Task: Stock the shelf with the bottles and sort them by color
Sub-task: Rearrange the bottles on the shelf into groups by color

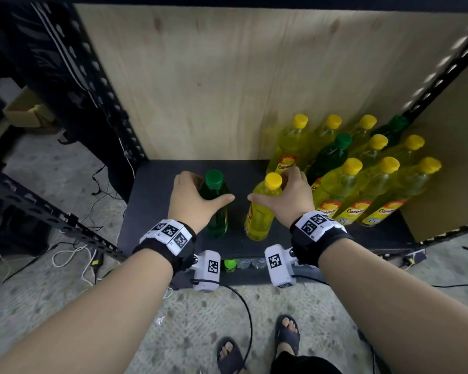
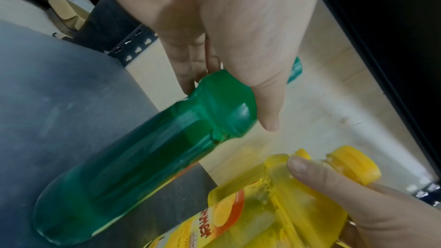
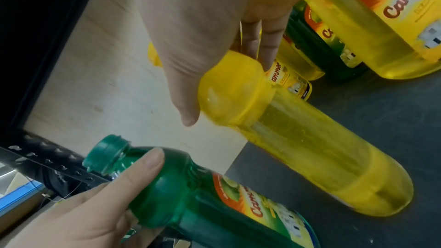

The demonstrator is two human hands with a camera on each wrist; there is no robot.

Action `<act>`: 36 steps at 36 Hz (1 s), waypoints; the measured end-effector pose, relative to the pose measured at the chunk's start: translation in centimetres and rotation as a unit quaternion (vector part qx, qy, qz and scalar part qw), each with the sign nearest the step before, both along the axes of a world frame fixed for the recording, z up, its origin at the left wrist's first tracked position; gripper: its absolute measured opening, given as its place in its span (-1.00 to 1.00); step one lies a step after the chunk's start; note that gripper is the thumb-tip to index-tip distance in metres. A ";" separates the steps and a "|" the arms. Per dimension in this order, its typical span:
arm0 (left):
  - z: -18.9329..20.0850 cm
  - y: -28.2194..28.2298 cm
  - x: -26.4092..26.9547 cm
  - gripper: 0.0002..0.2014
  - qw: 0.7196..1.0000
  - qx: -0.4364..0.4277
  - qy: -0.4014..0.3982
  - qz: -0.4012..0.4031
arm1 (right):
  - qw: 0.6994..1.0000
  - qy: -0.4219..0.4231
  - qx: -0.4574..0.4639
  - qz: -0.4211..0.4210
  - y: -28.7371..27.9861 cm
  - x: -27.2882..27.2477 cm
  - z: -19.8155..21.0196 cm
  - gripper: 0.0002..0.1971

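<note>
A green bottle [image 1: 217, 220] with a green cap stands on the dark shelf board [image 1: 157, 211], left of centre. My left hand [image 1: 200, 197] grips its shoulder just below the cap, thumb in front. Beside it to the right stands a yellow bottle [image 1: 260, 217], and my right hand [image 1: 274, 190] grips its neck the same way. The left wrist view shows the green bottle [image 2: 148, 157] with its base on the board under my left hand [image 2: 226, 105]. In the right wrist view the yellow bottle [image 3: 310, 157] is held by my right hand [image 3: 229, 90].
Several yellow bottles [image 1: 362, 190] crowd the shelf's right side, with two green ones [image 1: 333, 155] among them. A plywood back panel [image 1: 227, 76] and black perforated uprights [image 1: 103, 85] frame the shelf. Cables [image 1: 70, 255] lie on the floor; small bottles [image 1: 230, 265] show on the shelf below.
</note>
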State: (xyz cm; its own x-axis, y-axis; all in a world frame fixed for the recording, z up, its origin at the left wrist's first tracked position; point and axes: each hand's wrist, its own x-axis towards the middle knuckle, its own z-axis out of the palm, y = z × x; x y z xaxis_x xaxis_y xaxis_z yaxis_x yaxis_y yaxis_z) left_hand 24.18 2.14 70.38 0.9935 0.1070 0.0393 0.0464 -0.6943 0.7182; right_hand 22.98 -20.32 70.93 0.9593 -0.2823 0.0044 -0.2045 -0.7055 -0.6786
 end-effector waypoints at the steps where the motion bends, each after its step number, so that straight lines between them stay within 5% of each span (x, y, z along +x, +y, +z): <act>1: -0.1 -0.1 -0.1 -0.30 1.000 0.002 0.000 0.006 | 1.000 -0.001 0.004 -0.006 0.2 0.0 -0.3 -0.13; 8: 0.0 1.0 0.2 -0.42 0.999 -0.011 0.015 -0.028 | 0.999 0.004 0.026 0.031 -0.6 0.1 -0.3 -0.26; 17: 1.4 2.9 2.5 -0.44 0.980 -0.011 0.100 -0.173 | 0.984 0.068 0.030 0.159 -2.4 1.4 1.2 -0.43; 23: 2.0 2.9 3.7 -0.29 0.967 -0.003 0.140 -0.214 | 0.966 0.112 0.041 0.231 -3.2 2.6 2.1 -0.42; 29: 1.5 1.8 2.5 -0.36 0.979 0.025 0.091 -0.182 | 0.975 0.069 0.036 0.207 -3.2 1.5 1.2 -0.38; 33: 0.4 0.5 0.9 -0.18 0.995 0.021 0.042 -0.085 | 0.990 0.014 0.020 0.141 -2.8 0.4 -0.9 -0.17; 36: -0.6 -0.1 0.2 -0.27 0.999 -0.005 0.031 -0.035 | 0.992 0.005 0.014 0.125 -2.6 0.3 -1.9 -0.18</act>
